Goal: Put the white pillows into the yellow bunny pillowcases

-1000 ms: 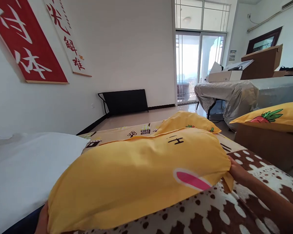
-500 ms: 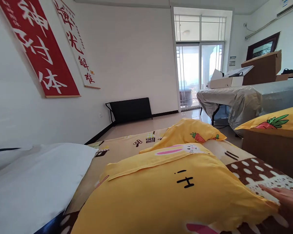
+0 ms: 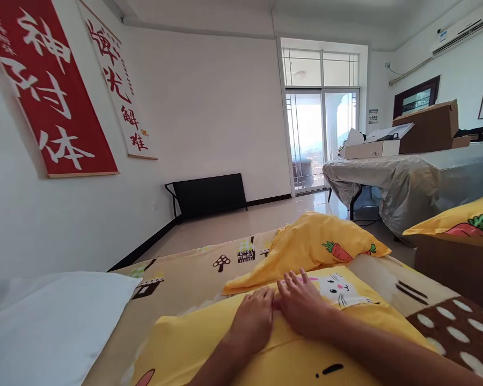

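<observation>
A stuffed yellow pillow [image 3: 193, 343] lies across the bed in front of me, with a rabbit face printed on the band along its far edge. My left hand [image 3: 254, 316] is curled over that edge, closed on the pillowcase fabric; its fingertips are hidden. Right beside it, my right hand [image 3: 301, 305] rests on the band left of the rabbit face, fingers apart and stretched over the edge. The two hands touch near the thumbs. Just beyond them a loose yellow pillowcase [image 3: 306, 241] with carrot prints lies crumpled on the patterned bedspread [image 3: 201, 262].
A white pillow [image 3: 56, 321] lies at the left. Another yellow carrot-print pillow [image 3: 462, 217] rests on a brown box [image 3: 454, 262] at the right. Farther back are a plastic-covered table [image 3: 410, 177] bearing cardboard boxes [image 3: 426, 126] and a black folded frame [image 3: 209, 195] against the wall.
Both hands have come onto the pillow's far edge; earlier only my right hand showed, at the lower right. The camera view has tilted up, and the pillow's band has shifted under my hands.
</observation>
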`<action>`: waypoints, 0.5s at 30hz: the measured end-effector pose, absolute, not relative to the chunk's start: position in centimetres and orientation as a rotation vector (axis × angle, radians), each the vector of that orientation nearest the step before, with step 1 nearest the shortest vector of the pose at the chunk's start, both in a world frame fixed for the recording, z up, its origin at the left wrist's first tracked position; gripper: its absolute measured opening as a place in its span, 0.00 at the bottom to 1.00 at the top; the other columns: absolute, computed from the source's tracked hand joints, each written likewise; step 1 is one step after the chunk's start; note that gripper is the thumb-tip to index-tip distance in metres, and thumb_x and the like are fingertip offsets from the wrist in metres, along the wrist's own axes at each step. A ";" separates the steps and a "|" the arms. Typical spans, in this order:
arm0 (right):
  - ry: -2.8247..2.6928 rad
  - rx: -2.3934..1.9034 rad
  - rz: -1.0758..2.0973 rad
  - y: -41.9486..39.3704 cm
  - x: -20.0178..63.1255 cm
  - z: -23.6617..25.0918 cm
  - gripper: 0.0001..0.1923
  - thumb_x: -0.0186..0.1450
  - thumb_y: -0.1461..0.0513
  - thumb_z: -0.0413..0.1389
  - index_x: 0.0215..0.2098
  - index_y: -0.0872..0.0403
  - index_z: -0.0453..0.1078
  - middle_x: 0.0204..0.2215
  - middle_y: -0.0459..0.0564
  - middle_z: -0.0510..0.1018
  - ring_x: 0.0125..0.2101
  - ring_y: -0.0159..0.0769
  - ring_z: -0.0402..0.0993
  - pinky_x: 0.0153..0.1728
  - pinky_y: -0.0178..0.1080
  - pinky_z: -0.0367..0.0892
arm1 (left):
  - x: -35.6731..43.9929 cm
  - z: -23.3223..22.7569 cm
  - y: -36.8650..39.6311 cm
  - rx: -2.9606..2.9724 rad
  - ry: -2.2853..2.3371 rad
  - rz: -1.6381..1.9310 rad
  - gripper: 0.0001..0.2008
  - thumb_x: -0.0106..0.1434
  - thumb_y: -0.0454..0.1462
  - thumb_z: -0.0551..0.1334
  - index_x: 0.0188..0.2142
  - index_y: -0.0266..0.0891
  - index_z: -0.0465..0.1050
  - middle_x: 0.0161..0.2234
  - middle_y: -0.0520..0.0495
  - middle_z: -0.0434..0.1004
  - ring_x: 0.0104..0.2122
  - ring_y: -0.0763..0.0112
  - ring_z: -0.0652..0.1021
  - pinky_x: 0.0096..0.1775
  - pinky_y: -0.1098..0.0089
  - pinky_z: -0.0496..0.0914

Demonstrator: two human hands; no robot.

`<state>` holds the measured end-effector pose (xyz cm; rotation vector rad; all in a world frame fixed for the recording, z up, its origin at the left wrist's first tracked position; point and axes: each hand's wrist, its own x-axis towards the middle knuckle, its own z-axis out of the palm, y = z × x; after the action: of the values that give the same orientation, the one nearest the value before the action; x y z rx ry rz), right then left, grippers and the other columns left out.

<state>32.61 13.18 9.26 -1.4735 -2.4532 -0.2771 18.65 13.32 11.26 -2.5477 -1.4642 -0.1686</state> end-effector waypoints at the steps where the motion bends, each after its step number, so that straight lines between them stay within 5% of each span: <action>1: -2.418 -1.425 -0.184 13.5 33.6 7.8 0.23 0.68 0.58 0.45 0.58 0.59 0.64 0.56 0.61 0.69 0.56 0.48 0.65 0.55 0.55 0.59 | 17.6 9.5 13.7 -2.576 -1.426 -0.223 0.23 0.62 0.29 0.48 0.54 0.36 0.69 0.54 0.43 0.73 0.54 0.67 0.73 0.54 0.66 0.68; 6: -2.296 -1.401 0.011 13.5 37.8 3.9 0.25 0.70 0.52 0.40 0.61 0.49 0.60 0.61 0.49 0.64 0.60 0.40 0.59 0.60 0.50 0.54 | 10.9 4.2 13.8 -2.611 -1.190 -0.407 0.23 0.66 0.37 0.50 0.60 0.45 0.61 0.59 0.51 0.64 0.57 0.71 0.68 0.56 0.68 0.67; 15: -2.190 -1.576 0.109 16.8 43.9 0.5 0.25 0.69 0.49 0.40 0.62 0.42 0.58 0.61 0.44 0.63 0.61 0.41 0.58 0.60 0.51 0.55 | 3.4 3.8 14.9 -2.472 -1.870 -0.338 0.23 0.67 0.45 0.48 0.61 0.50 0.59 0.61 0.52 0.60 0.60 0.64 0.64 0.58 0.58 0.64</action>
<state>43.88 16.76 0.45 -1.5762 -2.1900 0.1092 3.38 14.86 3.80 -2.4715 -1.8701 -0.3376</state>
